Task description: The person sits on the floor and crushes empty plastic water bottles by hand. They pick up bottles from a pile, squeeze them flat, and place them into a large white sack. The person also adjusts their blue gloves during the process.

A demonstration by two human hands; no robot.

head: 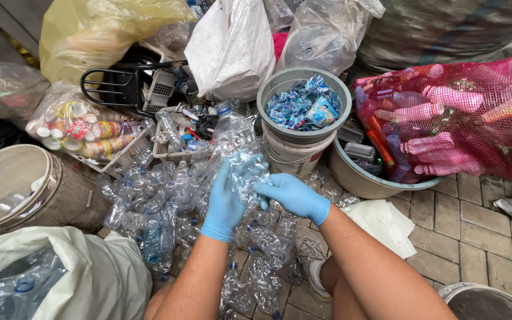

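Both my hands wear blue gloves and meet over a heap of clear plastic bottles [161, 195]. My left hand [226, 198] wraps around a crumpled clear bottle [245, 172], holding it from the left. My right hand [294, 195] grips the same bottle's lower right side with its fingertips. Just beyond the bottle stands a grey bucket [268, 95] filled with blue bottle labels [304, 106], stacked on a white bucket [294, 157].
A tan bucket [7, 178] sits at left, a pale sack of bottles [90, 272] at lower left. A red net bag of pink bottles [463, 118] lies at right over a grey basin [362, 181]. Plastic bags and baskets crowd the back. Brick paving [475, 225] shows at right.
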